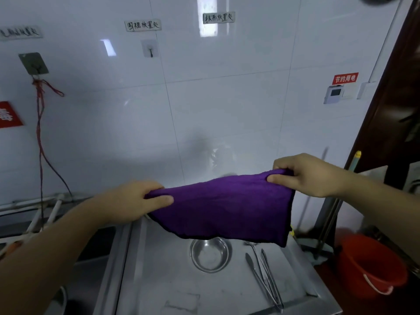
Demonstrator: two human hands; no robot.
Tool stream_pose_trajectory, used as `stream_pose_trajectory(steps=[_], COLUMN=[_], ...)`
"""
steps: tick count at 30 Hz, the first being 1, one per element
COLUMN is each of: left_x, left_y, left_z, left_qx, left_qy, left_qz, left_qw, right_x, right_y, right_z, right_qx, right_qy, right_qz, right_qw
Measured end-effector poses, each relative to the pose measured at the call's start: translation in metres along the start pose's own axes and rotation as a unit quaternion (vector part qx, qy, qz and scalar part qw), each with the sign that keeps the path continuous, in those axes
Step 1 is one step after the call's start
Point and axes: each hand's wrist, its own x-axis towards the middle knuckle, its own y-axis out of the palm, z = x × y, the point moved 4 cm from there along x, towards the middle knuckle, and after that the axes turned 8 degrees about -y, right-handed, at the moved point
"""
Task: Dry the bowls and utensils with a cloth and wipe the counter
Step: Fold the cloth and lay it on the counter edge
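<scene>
A purple cloth (225, 208) hangs stretched between both hands, above the steel counter (163, 280). My left hand (136, 201) pinches its left upper corner, and my right hand (309, 173) pinches its right upper corner, held higher. Below the cloth a steel bowl (210, 254) stands upright on the counter, its far rim hidden by the cloth. To the bowl's right lie a spoon (251, 245), partly covered by the cloth, and long steel tongs (266, 280) pointing toward the counter's front edge.
A white tiled wall (204, 121) with hooks and labels rises right behind the counter. A red cord (41, 133) hangs from the left hook. A sink basin (95, 253) lies left of the counter. A red bucket (372, 267) and mop handles (327, 223) stand on the right.
</scene>
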Motion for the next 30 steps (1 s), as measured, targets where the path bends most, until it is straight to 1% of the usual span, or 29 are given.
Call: stream_pose_trajectory(steps=[2,5,8,12,15,17,19,21,24,27,30], left_x=[0.002,0.011,0.022,0.029,0.034,0.038,0.044,0.048,0.048,0.048,0.040], left_y=[0.010,0.017,0.026,0.043,0.056,0.067,0.082,0.102,0.138,0.191,0.252], left_z=[-0.004,-0.009,-0.017,-0.033,-0.053,-0.068,-0.080,-0.090,-0.101,-0.100,-0.094], left_qx=[-0.026,-0.045,-0.088,-0.177,-0.240,-0.252,-0.242,-0.260,-0.270,-0.246,-0.238], left_qy=[0.016,0.046,0.052,0.051,0.058,0.044,0.018,-0.011,-0.042,-0.079,-0.128], left_qz=[-0.011,-0.079,-0.109,-0.094,-0.079,-0.068,-0.050,-0.022,-0.002,0.021,0.068], left_qw=[0.999,0.995,0.989,0.978,0.966,0.964,0.969,0.965,0.962,0.966,0.960], right_x=[-0.011,-0.028,-0.042,-0.054,-0.066,-0.074,-0.084,-0.096,-0.115,-0.138,-0.169], right_y=[-0.001,-0.001,0.000,-0.001,-0.004,-0.007,-0.009,-0.006,0.008,0.037,0.077], right_z=[-0.004,-0.013,-0.028,-0.053,-0.076,-0.093,-0.111,-0.133,-0.168,-0.201,-0.230], right_qx=[0.012,0.026,0.048,0.055,0.116,0.121,0.110,0.106,0.111,0.117,0.137], right_qy=[-0.012,-0.022,-0.007,0.013,0.071,0.092,0.100,0.106,0.115,0.132,0.149], right_qz=[-0.044,-0.097,-0.133,-0.167,-0.204,-0.224,-0.217,-0.190,-0.162,-0.116,-0.055], right_qw=[0.999,0.995,0.990,0.984,0.970,0.963,0.965,0.970,0.974,0.978,0.978])
